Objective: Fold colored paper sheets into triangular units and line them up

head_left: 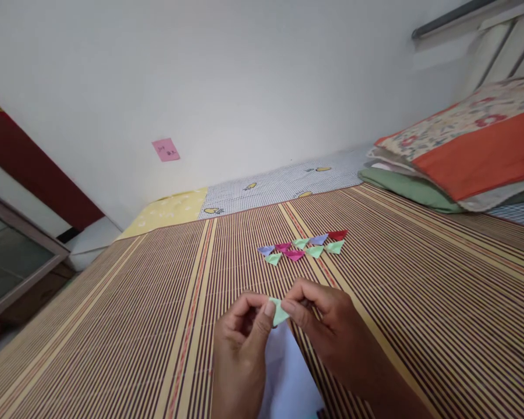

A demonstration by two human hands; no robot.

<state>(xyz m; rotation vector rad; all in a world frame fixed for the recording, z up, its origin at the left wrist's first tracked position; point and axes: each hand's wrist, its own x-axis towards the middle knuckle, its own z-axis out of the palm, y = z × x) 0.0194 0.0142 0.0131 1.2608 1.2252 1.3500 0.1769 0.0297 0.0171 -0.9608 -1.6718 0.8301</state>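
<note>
Pinched between both hands is a small pale green folded paper (280,312). My left hand (243,343) grips its left edge with thumb and forefinger, while my right hand (325,320) holds the right corner the same way. Below the hands lies a pale bluish-white sheet (288,372), partly hidden by them. Beyond them, two rows of small folded paper pieces rest on the mat: a red one (337,234), magenta ones (294,255), lilac ones (319,239) and several green ones (315,251).
A striped bamboo mat (157,302) covers the bed. Folded bedding with an orange and floral cover (475,145) is stacked at the right. Checked fabric (262,189) and yellow fabric (170,209) run along the white wall, where a pink note (166,149) is stuck.
</note>
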